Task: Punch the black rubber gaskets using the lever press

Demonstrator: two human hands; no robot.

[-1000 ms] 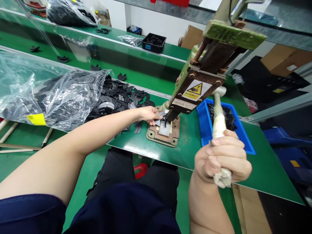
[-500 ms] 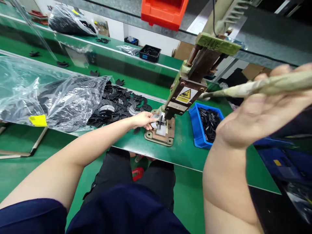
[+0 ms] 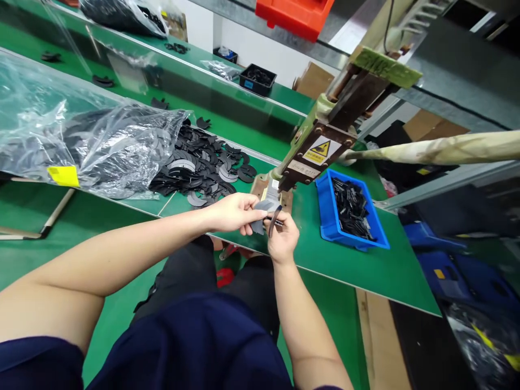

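Note:
In front of the hand press [image 3: 304, 154], my left hand [image 3: 233, 212] pinches a flat dark-grey curved plastic piece [image 3: 258, 223]. Close against it, my right hand [image 3: 284, 241] has its fingers closed on a thin black curved strip [image 3: 275, 219]. The two parts meet or overlap between my fingertips; whether they are joined cannot be seen. Behind my hands, the press's base plate [image 3: 259, 187] with its light metal fixture is partly hidden. The long wrapped lever [image 3: 439, 149] of the press sticks out to the right, with no hand on it.
To the left, loose black curved pieces [image 3: 199, 162] spill from a clear plastic bag [image 3: 117, 146] on the green bench. A blue bin [image 3: 379, 233] of small black parts stands right of the press. An orange bin [image 3: 294, 16] hangs overhead; a black tray [image 3: 258, 80] sits farther back.
My right hand has left the lever and come down beside my left, gripping the black strip. My left hand has drawn the grey piece off the press fixture toward me.

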